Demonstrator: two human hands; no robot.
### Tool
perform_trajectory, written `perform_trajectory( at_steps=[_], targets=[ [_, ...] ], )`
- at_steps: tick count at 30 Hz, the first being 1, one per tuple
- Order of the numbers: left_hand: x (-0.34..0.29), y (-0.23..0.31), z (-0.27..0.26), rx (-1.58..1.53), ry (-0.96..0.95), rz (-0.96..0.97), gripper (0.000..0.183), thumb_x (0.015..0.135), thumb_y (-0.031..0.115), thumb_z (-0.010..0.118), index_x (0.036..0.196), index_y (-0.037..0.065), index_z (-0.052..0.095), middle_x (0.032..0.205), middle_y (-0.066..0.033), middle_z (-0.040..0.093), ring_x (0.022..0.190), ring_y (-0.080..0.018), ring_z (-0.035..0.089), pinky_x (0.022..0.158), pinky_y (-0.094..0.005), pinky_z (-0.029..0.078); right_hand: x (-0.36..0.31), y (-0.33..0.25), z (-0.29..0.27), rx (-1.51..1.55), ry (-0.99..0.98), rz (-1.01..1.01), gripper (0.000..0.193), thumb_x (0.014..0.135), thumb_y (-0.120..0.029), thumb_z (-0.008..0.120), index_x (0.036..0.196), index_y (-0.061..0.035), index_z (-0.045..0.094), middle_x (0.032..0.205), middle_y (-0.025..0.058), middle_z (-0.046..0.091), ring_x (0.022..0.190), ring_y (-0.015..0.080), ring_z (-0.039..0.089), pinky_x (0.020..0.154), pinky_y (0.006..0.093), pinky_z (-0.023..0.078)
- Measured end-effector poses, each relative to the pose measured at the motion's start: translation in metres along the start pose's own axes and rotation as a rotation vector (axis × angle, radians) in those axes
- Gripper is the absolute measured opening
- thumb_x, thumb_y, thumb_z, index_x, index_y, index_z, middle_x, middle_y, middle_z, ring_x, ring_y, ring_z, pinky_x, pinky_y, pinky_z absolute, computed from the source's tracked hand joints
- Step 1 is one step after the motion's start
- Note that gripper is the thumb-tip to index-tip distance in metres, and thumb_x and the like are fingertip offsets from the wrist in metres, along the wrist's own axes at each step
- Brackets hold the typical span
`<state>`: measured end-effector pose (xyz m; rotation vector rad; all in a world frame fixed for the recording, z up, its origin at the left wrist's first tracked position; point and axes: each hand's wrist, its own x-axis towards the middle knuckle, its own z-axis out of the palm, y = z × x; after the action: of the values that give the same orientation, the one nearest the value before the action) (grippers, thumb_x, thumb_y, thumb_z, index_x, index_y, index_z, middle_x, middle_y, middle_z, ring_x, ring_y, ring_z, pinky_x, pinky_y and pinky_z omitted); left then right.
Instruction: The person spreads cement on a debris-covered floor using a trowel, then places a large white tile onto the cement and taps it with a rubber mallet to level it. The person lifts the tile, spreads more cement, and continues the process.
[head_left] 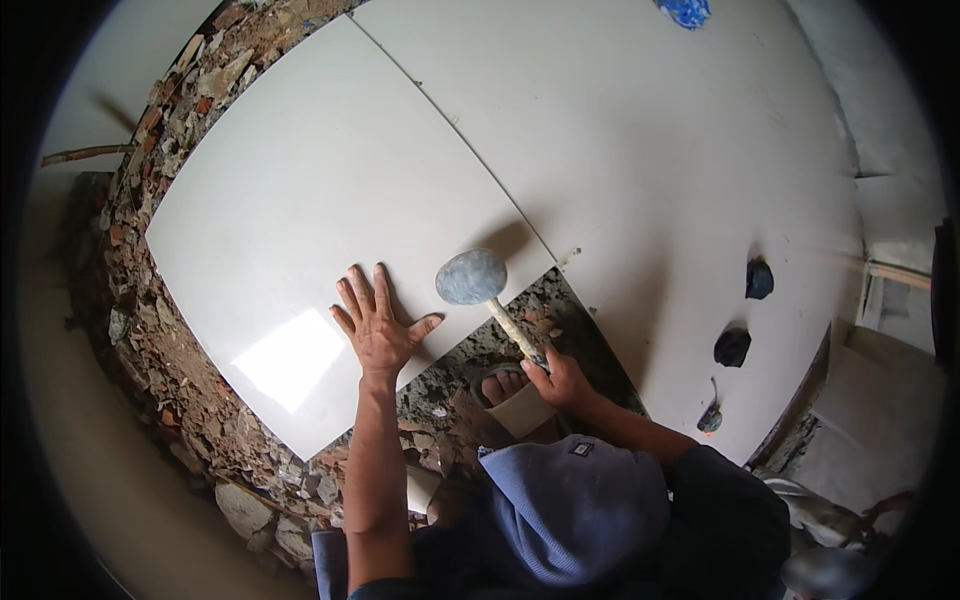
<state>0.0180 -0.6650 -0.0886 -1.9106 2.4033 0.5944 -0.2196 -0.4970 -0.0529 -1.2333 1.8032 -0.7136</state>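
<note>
Left hand (380, 336): fingers spread, palm down on white tile (290, 200). Right hand (563, 380): fingers wrapped round handle (513, 330) of mallet (473, 278); mallet head over same tile, near adjoining tile (690, 170). Rubble (165, 370) along outer edge.

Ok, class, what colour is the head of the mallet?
The mallet head is grey; it shows best in the head view, the only one.

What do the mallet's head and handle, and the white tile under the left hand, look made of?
Mallet head: probably rubber, dull mottled grey without metallic shine. Handle: perhaps wood, pale and stained. White tile: likely glazed ceramic or porcelain, smooth, glossy, mirroring a bright patch.
</note>
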Motion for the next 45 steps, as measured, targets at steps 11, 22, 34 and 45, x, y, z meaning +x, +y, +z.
perform_trajectory(
  at_steps=[11,22,34,45],
  targets=[
    [0.004,0.004,-0.002,0.041,0.034,-0.004,0.120,0.058,0.081,0.062,0.151,0.013,0.027,0.156,-0.0230,0.015,0.144,-0.0453,0.010,0.108,-0.0687,0.010,0.006,0.001,-0.012,-0.305,-0.027,-0.038,0.035,0.088,-0.035,0.066,0.086,-0.0020,0.054,0.070,0.0231,0.060,0.067,0.0441,0.061,0.056,0.0481,0.049],
    [-0.044,-0.047,-0.007,0.039,-0.010,-0.133,0.119,0.059,0.081,0.061,0.151,0.015,0.024,0.157,-0.0209,0.015,0.145,-0.0424,0.010,0.111,-0.0657,0.012,0.001,-0.017,-0.019,-0.204,-0.163,-0.149,0.033,0.085,-0.031,0.070,0.089,-0.0009,0.057,0.072,0.0230,0.062,0.068,0.0427,0.062,0.058,0.0462,0.050],
    [-0.047,-0.053,0.000,0.062,0.008,-0.141,0.123,0.057,0.086,0.055,0.152,0.015,0.023,0.157,-0.0210,0.015,0.145,-0.0426,0.010,0.111,-0.0660,0.011,0.005,-0.007,-0.002,-0.418,-0.241,-0.163,0.035,0.087,-0.035,0.067,0.089,-0.0011,0.058,0.073,0.0199,0.064,0.064,0.0392,0.063,0.056,0.0453,0.050],
    [-0.062,-0.074,-0.014,0.071,-0.066,-0.183,0.127,0.053,0.081,0.062,0.153,0.017,0.018,0.159,-0.0178,0.007,0.147,-0.0375,0.004,0.115,-0.0613,0.008,0.008,-0.021,0.011,-0.214,-0.214,-0.355,0.037,0.087,-0.038,0.065,0.089,-0.0022,0.057,0.074,0.0187,0.065,0.066,0.0388,0.065,0.059,0.0469,0.052]
  ],
)
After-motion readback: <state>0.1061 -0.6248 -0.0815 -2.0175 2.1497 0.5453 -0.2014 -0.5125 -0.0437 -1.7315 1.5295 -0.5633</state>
